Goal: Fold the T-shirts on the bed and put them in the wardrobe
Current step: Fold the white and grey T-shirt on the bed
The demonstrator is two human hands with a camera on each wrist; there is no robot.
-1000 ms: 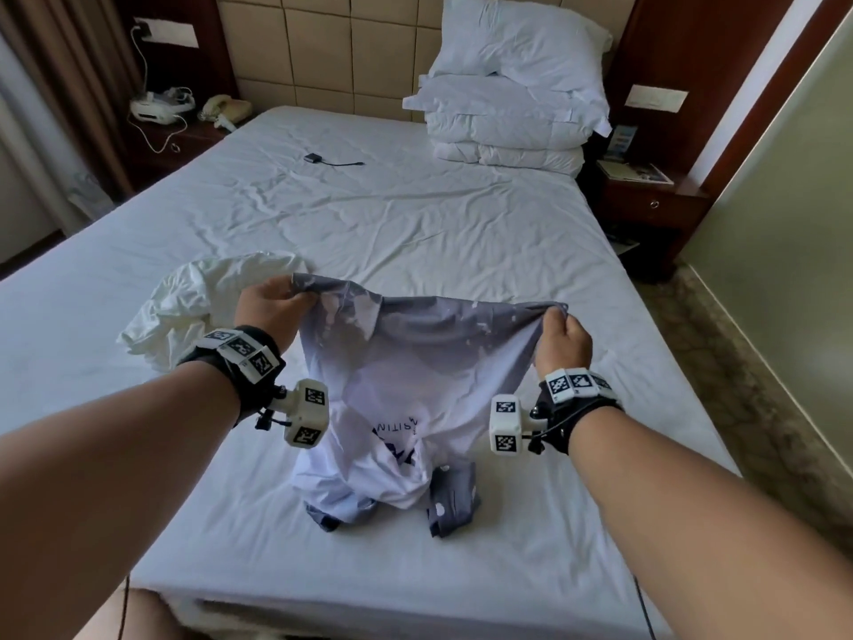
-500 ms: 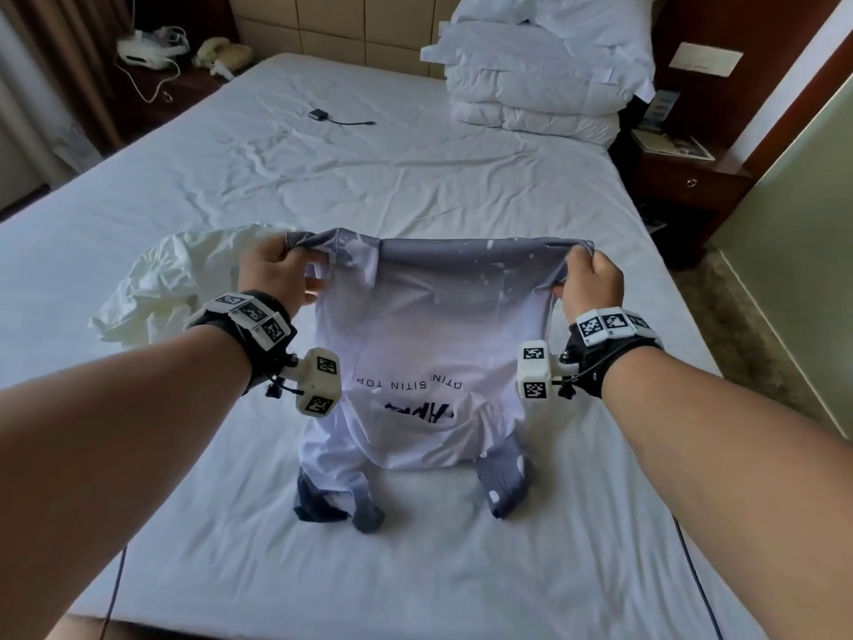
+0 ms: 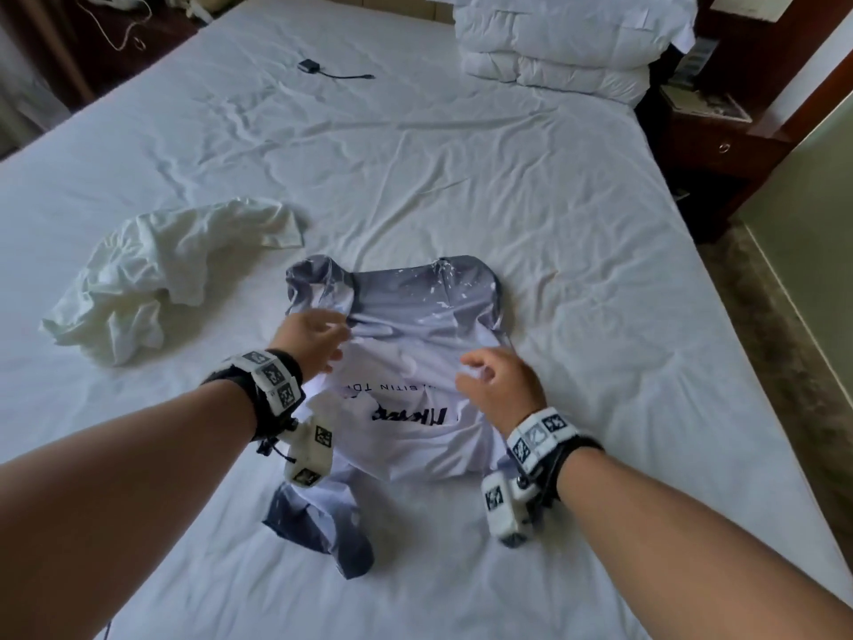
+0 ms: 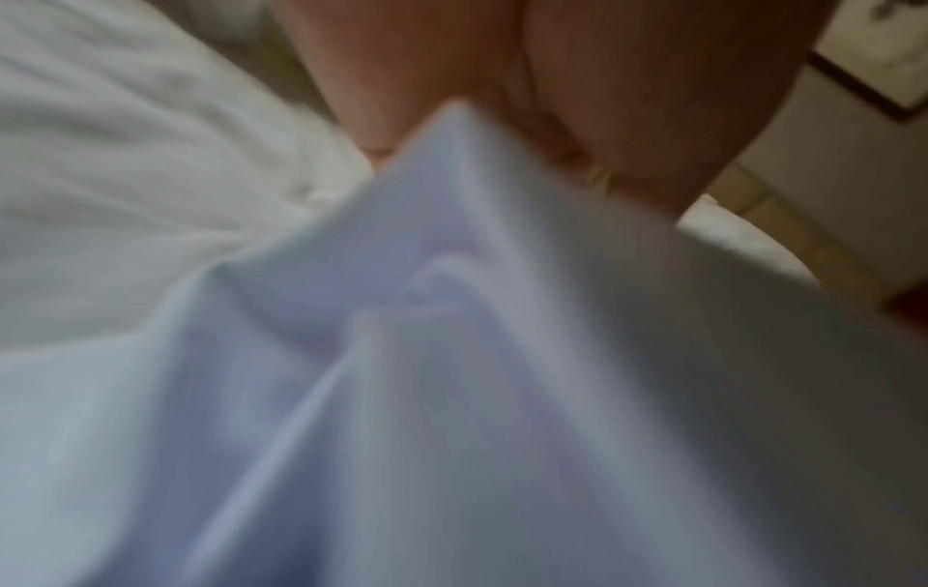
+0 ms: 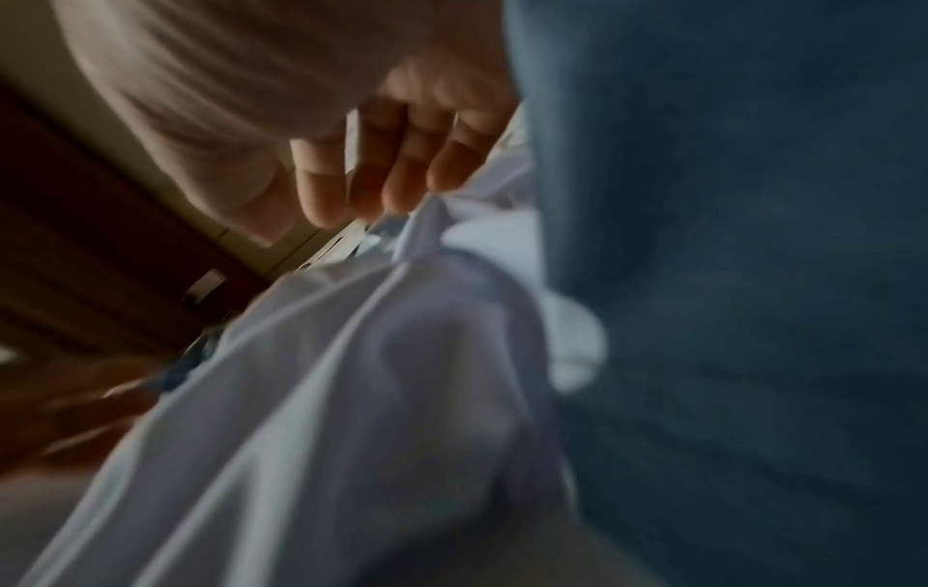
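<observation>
A grey-to-white T-shirt (image 3: 415, 316) with dark lettering lies spread on the bed (image 3: 461, 177), its dark hem at the far end and its dark sleeves near me. My left hand (image 3: 318, 344) is over the shirt's left side. In the left wrist view a peak of the fabric (image 4: 452, 357) rises into its fingers (image 4: 382, 79). Over the shirt's right side is my right hand (image 3: 484, 376), with fingers curled. The right wrist view shows its fingertips (image 5: 401, 174) pinching a ridge of the cloth (image 5: 351, 377). A crumpled white T-shirt (image 3: 161, 274) lies to the left.
Stacked pillows (image 3: 567, 39) sit at the head of the bed on the right. A small black device with a cable (image 3: 307, 65) lies on the far sheet. Dark nightstands stand at the right (image 3: 720, 140) and far left (image 3: 115, 34). No wardrobe is in view.
The shirt was held up by its hem between both hands; it now lies on the bed. Both hands have left the hem and come back to the shirt's middle.
</observation>
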